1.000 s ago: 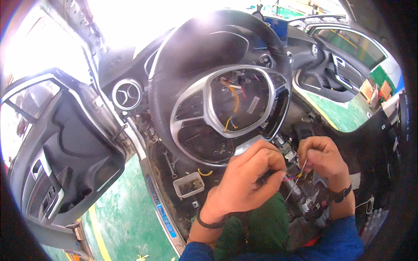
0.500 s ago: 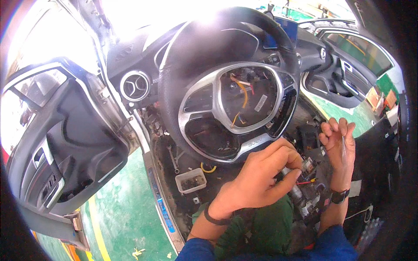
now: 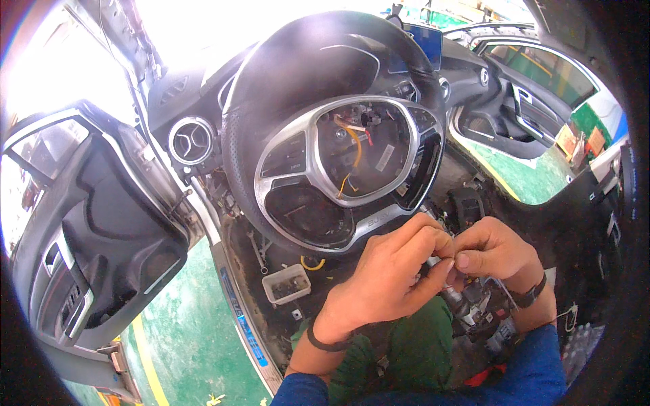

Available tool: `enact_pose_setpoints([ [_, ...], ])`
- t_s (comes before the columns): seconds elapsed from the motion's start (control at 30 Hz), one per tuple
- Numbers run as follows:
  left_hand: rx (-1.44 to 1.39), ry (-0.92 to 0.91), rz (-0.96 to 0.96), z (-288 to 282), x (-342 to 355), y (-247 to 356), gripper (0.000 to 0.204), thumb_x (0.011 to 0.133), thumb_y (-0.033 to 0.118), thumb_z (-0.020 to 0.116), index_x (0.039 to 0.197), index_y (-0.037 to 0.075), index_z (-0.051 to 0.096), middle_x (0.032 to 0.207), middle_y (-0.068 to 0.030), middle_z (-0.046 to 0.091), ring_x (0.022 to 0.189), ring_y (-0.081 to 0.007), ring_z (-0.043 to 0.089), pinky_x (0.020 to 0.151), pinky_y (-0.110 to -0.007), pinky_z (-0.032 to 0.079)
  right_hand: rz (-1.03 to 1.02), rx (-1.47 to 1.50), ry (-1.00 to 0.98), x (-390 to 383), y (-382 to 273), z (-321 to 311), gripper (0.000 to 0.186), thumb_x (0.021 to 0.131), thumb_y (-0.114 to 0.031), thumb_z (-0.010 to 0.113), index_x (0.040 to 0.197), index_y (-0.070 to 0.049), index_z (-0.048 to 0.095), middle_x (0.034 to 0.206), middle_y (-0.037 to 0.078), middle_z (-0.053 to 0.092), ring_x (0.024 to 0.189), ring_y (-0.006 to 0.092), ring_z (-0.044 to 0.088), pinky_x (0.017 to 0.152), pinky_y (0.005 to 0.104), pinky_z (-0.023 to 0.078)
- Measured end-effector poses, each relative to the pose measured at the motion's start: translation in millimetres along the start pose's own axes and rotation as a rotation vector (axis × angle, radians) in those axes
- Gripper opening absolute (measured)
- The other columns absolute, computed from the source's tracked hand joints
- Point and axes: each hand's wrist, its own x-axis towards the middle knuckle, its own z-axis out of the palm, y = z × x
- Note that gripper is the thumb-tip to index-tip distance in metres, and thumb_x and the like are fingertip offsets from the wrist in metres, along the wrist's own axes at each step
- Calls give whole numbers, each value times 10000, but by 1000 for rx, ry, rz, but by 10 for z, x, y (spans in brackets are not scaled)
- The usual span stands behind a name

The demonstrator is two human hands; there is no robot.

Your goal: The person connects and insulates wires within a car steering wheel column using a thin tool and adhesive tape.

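My left hand point(image 3: 396, 271) and my right hand point(image 3: 500, 252) meet fingertip to fingertip, just below the right side of the steering wheel point(image 3: 233, 155). Both are closed in a pinch. Whatever sits between the fingers is too small and covered to name. A thin pale strand point(image 3: 506, 291) shows beneath my right hand, near the wrist. The wheel's centre is uncovered, and yellow wires point(image 3: 355, 150) hang loose inside it. Neither hand touches the wheel visibly.
On the car floor lie a small tray point(image 3: 286, 284) of little parts, a wrench point(image 3: 257, 252) and a yellow ring point(image 3: 313, 263). Metal parts point(image 3: 474, 308) sit by my right forearm. The driver's door point(image 3: 122, 223) stands open at left, the passenger door point(image 3: 535, 115) at right.
My right hand was raised apart on the right, pinching a thin clear strand; it has come down and left to meet my left hand. The view has shifted slightly right.
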Motion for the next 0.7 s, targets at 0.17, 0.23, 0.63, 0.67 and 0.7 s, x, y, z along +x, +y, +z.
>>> enact_pose_setpoints([
  [0.17,-8,-39,-52,17,0,-40,164,808,-24,712,919,22,600,896,-113,604,759,-259,631,659,-336,518,-95,14,22,75,37,-19,239,915,-244,769,987,-17,758,817,60,750,708,99,650,626,290,501],
  [0.23,-3,-55,-79,13,-4,-22,165,808,-25,712,918,25,600,898,-110,606,759,-259,633,660,-337,520,-181,-372,104,35,-69,-14,185,834,-158,820,954,-28,765,810,88,747,705,140,693,618,300,510],
  [0.63,175,-9,-56,104,-27,-55,186,786,3,722,931,58,619,892,-119,619,771,-303,645,666,-382,529,-620,-1017,456,-19,-70,97,191,706,-97,844,804,-79,681,739,74,682,624,284,649,571,377,511],
  [0.67,182,2,-72,86,-31,-93,179,784,2,721,923,54,620,883,-121,619,771,-305,644,665,-381,527,-653,-1071,452,49,-28,79,221,702,-111,849,804,-88,655,734,65,671,607,269,637,546,383,502],
  [0.7,172,5,-65,75,13,-90,173,782,0,720,914,51,620,874,-123,620,770,-307,642,664,-381,524,-684,-1171,521,60,-47,111,228,690,-89,842,790,-105,638,681,49,617,568,260,602,504,380,481],
])
